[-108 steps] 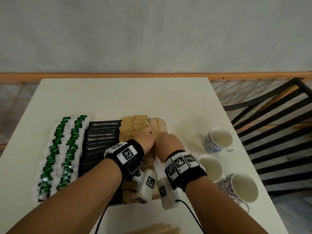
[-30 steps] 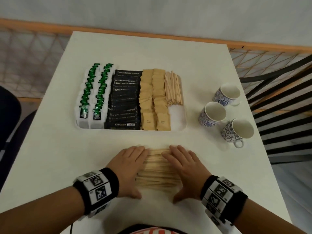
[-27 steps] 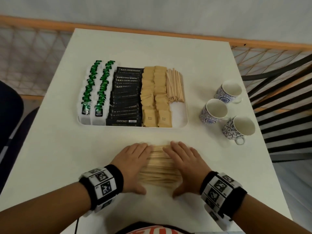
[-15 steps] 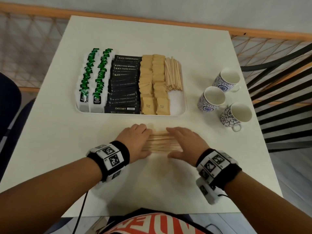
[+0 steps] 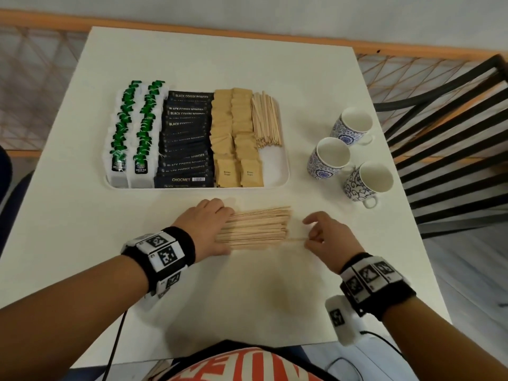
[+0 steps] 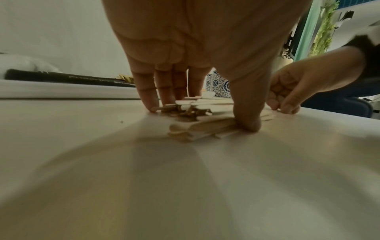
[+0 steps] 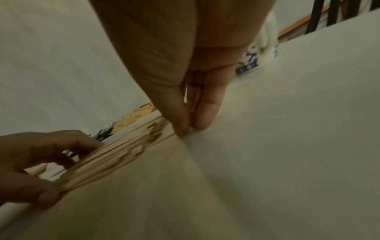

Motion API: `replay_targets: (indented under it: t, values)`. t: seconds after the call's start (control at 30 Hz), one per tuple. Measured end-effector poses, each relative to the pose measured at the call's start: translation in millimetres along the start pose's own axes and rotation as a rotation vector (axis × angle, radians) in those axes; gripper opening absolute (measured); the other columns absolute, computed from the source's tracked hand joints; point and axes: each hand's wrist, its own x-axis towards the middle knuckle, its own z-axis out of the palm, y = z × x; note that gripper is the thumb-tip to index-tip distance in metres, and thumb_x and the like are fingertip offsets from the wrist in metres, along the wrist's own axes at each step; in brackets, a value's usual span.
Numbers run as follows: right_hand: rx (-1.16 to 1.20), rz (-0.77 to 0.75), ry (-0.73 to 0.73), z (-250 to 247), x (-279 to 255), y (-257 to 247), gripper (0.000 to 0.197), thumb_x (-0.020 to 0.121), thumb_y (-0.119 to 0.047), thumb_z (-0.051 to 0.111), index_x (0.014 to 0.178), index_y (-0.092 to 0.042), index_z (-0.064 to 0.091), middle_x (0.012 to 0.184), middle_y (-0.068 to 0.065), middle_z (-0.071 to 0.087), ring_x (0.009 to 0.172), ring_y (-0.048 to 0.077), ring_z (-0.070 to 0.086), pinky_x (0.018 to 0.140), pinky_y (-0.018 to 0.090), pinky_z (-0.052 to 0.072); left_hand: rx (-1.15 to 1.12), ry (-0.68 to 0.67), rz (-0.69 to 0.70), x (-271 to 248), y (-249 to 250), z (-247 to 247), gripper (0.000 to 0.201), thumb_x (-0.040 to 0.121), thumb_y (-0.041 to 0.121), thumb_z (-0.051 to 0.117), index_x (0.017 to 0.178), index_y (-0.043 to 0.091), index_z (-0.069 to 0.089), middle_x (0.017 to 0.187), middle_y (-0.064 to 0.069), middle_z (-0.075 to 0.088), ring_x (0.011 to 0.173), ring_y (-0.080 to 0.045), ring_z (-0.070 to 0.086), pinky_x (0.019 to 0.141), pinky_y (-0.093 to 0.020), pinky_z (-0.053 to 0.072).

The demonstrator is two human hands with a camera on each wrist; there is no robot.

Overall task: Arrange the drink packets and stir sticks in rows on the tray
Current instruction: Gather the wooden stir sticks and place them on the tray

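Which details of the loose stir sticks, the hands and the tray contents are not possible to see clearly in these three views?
- Head view: the left ends of the loose stir sticks are hidden under the left hand.
- Right wrist view: motion blur hides whether the right hand pinches one stick or several.
- Head view: small print on the brown sugar packets is too small.
- Left wrist view: the tray is seen edge-on, its contents mostly hidden.

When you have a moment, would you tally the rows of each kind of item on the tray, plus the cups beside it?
Green tea bag rows: 2
Black coffee powder packet rows: 1
Brown sugar packet rows: 2
Stir stick rows on the tray: 1
Blue-and-white cups: 3
Total: 6 rows on the tray and 3 cups
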Motion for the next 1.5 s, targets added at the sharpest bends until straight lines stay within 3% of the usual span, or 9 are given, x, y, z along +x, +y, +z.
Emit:
replay_targets:
  t: [0.17, 0.27, 0.4, 0.73, 0.83, 0.97, 1.03, 1.17, 1.5]
  values:
    - [0.162, -0.039, -0.007, 18.1, 3.0, -33.7, 0.031, 0.081, -0.009, 0.064, 0.102, -0.03, 0.054, 0.079, -0.008, 0.065, 0.075, 0.011, 0.061, 0.071, 0.023, 0.05, -0.001, 0.014, 0.018, -0.1, 2.0, 0.4, 0.071, 0.079, 0.056, 0.062, 0.137, 0.025, 0.036, 0.125, 0.005, 0.04, 0.113, -0.014, 0.039, 0.097, -0.032, 0.041]
    - [0.091, 0.017, 0.114, -1.5, 3.4, -23.4, 0.032, 0.077, -0.009, 0.064, 0.1, -0.03, 0.056, 0.082, -0.007, 0.063, 0.072, 0.01, 0.058, 0.068, 0.022, 0.042, 0.01, 0.008, 0.015, -1.6, -0.8, -0.6, 0.075, 0.075, 0.058, 0.064, 0.137, 0.026, 0.036, 0.125, 0.005, 0.04, 0.113, -0.015, 0.039, 0.096, -0.032, 0.041]
    - [-0.072, 0.118, 0.039, -14.7, -1.0, -5.1, 0.038, 0.075, -0.006, 0.063, 0.107, -0.026, 0.054, 0.082, -0.007, 0.063, 0.082, 0.016, 0.059, 0.071, 0.024, 0.041, -0.003, 0.011, 0.008, -2.1, -2.4, 0.4, 0.074, 0.075, 0.057, 0.065, 0.136, 0.026, 0.037, 0.124, 0.006, 0.039, 0.113, -0.015, 0.039, 0.095, -0.031, 0.042]
    - [0.135, -0.095, -0.036, 16.6, 9.4, -47.2, 0.032, 0.08, -0.01, 0.064, 0.103, -0.03, 0.053, 0.076, -0.011, 0.063, 0.077, 0.01, 0.061, 0.081, 0.03, 0.051, 0.005, -0.02, -0.005, 2.7, 0.7, -3.8, 0.066, 0.078, 0.055, 0.064, 0.131, 0.025, 0.04, 0.12, 0.005, 0.041, 0.111, -0.015, 0.041, 0.091, -0.032, 0.044]
    - [-0.03, -0.205, 0.087, 6.0, 10.6, -38.2, 0.041, 0.075, -0.028, 0.072, 0.111, -0.033, 0.053, 0.105, -0.011, 0.055, 0.093, 0.009, 0.056, 0.088, 0.032, 0.049, 0.02, -0.04, -0.006, 3.5, 2.9, -5.0, 0.063, 0.079, 0.052, 0.063, 0.129, 0.024, 0.04, 0.12, 0.004, 0.04, 0.111, -0.016, 0.041, 0.089, -0.033, 0.046]
    - [-0.416, -0.434, -0.077, 16.7, 14.9, -47.9, 0.097, 0.061, -0.06, 0.075, 0.142, -0.029, 0.031, 0.147, 0.0, 0.031, 0.133, 0.02, 0.03, 0.113, 0.037, 0.026, 0.061, -0.056, -0.02, 8.2, 10.4, -6.6, 0.055, 0.076, 0.047, 0.064, 0.121, 0.024, 0.042, 0.116, 0.004, 0.04, 0.108, -0.016, 0.041, 0.083, -0.031, 0.046]
    - [-0.48, -0.493, -0.103, 29.9, 22.4, -61.0, 0.091, 0.068, -0.055, 0.072, 0.143, -0.025, 0.032, 0.143, 0.002, 0.036, 0.13, 0.024, 0.034, 0.109, 0.039, 0.031, 0.078, -0.076, -0.026, 10.4, 14.1, -7.4, 0.053, 0.075, 0.045, 0.064, 0.119, 0.024, 0.042, 0.116, 0.003, 0.04, 0.108, -0.018, 0.042, 0.08, -0.031, 0.045]
    - [-0.563, -0.571, -0.067, 36.1, 33.0, -77.4, 0.056, 0.075, -0.033, 0.064, 0.128, -0.016, 0.053, 0.114, 0.009, 0.056, 0.103, 0.032, 0.053, 0.082, 0.045, 0.049, 0.083, -0.044, -0.056, 15.0, 15.2, -11.4, 0.048, 0.079, 0.054, 0.058, 0.114, 0.023, 0.044, 0.112, 0.002, 0.044, 0.105, -0.018, 0.045, 0.079, -0.032, 0.045]
    - [-0.633, -0.436, -0.2, 33.0, 47.3, -101.4, 0.045, 0.074, -0.032, 0.069, 0.11, -0.016, 0.046, 0.106, 0.005, 0.055, 0.096, 0.025, 0.053, 0.073, 0.033, 0.042, 0.17, -0.008, -0.098, 20.2, 20.6, -7.8, 0.051, 0.083, 0.055, 0.054, 0.117, 0.019, 0.044, 0.12, -0.001, 0.04, 0.112, -0.02, 0.04, 0.083, -0.032, 0.04]
